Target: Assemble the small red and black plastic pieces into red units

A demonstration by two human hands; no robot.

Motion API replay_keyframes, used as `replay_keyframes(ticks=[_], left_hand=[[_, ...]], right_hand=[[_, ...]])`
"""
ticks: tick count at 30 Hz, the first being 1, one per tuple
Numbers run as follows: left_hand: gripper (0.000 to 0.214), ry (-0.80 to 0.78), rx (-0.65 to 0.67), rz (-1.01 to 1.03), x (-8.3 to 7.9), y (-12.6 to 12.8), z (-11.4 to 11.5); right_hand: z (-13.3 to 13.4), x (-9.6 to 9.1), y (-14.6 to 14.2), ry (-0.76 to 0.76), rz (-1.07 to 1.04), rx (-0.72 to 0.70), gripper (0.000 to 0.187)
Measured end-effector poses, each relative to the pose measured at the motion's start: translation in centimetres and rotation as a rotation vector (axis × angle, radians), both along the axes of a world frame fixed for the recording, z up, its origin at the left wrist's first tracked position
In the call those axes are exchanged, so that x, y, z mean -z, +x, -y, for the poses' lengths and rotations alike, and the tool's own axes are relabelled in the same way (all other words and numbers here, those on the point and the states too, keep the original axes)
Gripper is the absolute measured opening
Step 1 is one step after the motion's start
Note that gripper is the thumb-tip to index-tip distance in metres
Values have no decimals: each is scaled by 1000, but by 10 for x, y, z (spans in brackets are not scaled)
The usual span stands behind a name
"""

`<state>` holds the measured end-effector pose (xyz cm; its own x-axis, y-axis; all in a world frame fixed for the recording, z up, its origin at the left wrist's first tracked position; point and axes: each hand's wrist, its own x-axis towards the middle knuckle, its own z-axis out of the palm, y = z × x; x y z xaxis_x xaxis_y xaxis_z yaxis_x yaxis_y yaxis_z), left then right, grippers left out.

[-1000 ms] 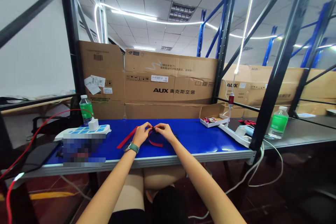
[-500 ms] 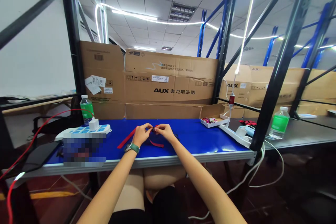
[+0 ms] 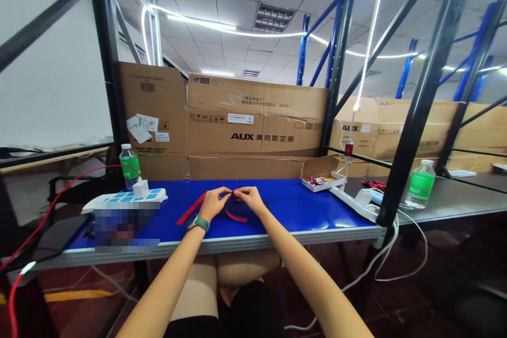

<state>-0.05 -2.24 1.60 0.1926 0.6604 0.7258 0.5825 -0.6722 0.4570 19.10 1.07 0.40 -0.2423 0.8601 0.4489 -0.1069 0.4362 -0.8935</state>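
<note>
Above the blue tabletop [image 3: 304, 211], my left hand [image 3: 215, 202] and my right hand [image 3: 250, 199] meet with fingertips pinched close together. Between them is a red ribbon [image 3: 236, 217] with a small dark piece at the fingertips, too small to make out. One ribbon end curls down below the hands. Another length of red ribbon [image 3: 191, 208] slants out to the left behind my left wrist, which wears a watch with a green strap [image 3: 201, 222]. Small black items [image 3: 266, 206] lie just past my right wrist, partly hidden.
A white power strip [image 3: 124, 196] and a water bottle [image 3: 129, 165] stand at the left. An open box of small pink and red pieces [image 3: 317, 182] sits at the back right, near another power strip [image 3: 356, 206]. Cardboard [image 3: 253, 116] walls the back; a black post [image 3: 412, 95] rises at right.
Both hands stay pinched at the same place, with only slight finger movement. The lower ribbon end shows a little more of its curl.
</note>
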Motion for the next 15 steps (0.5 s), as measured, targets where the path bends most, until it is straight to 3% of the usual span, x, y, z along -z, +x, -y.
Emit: replay_keyframes(ticks=[15], left_hand=[[19,9,-8,-9,-2,0,2]], right_hand=[[6,-5,0,-11,-28,-33,43]])
